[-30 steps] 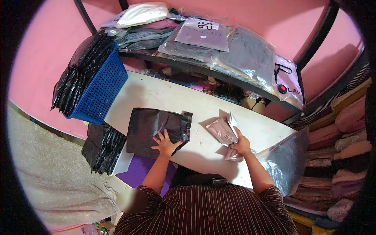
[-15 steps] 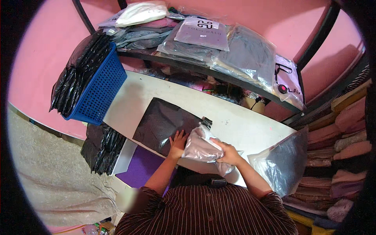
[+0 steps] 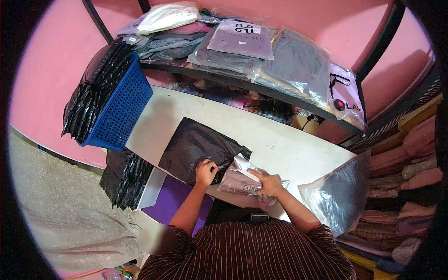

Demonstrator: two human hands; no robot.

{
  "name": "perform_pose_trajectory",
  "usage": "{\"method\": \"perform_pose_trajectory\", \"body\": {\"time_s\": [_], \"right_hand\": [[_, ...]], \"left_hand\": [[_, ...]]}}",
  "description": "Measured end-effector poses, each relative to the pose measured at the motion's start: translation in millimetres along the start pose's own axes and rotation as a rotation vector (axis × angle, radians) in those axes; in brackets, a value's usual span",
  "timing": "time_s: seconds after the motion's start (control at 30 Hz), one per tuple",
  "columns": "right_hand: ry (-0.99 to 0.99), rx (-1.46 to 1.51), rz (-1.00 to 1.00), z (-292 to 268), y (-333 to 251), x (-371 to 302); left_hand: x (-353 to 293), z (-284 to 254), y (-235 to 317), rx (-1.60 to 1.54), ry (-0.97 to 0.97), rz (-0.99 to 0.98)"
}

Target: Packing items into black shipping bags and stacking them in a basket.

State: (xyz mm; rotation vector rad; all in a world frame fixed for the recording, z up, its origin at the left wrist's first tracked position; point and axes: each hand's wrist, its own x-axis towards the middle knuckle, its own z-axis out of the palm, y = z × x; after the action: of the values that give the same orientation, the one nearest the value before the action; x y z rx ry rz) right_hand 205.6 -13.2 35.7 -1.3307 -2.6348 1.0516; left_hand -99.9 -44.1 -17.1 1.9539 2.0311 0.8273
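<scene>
A flat black plastic bag lies on the white table. Over its right part, my left hand has curled fingers pinching the plastic, which is creased beside them. My right hand grips a folded pinkish-brown garment in a clear plastic bag, thumb on top. That package rests against the black bag's near right corner, at the table's front edge. The fingers under the package are hidden.
A blue perforated basket with black plastic bags stands at the left end of the table. More black bags hang below it. Clear plastic sheets lie at the right. Behind, a dark-framed shelf carries bagged clothes.
My left hand has gone from lying spread on the black bag to pinching its plastic, which is now rumpled at the right. The package has turned slightly in my right hand.
</scene>
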Motion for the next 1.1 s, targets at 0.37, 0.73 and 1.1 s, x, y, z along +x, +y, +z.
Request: {"method": "perform_pose_trajectory", "body": {"time_s": [0.37,0.73,1.1], "right_hand": [[0.031,-0.021,-0.221,-15.3,-15.7,15.8],[0.049,-0.149,-0.104,-19.4,-34.4,37.7],[0.043,0.073,0.102,-13.2,-47.3,55.9]], "left_hand": [[28.5,-39.5,23.1,-0.354,0.103,0.023],[25.2,-59.8,25.4,-0.454,0.013,-0.033],[29.1,-68.8,71.0,-0.379,-0.159,0.065]]}}
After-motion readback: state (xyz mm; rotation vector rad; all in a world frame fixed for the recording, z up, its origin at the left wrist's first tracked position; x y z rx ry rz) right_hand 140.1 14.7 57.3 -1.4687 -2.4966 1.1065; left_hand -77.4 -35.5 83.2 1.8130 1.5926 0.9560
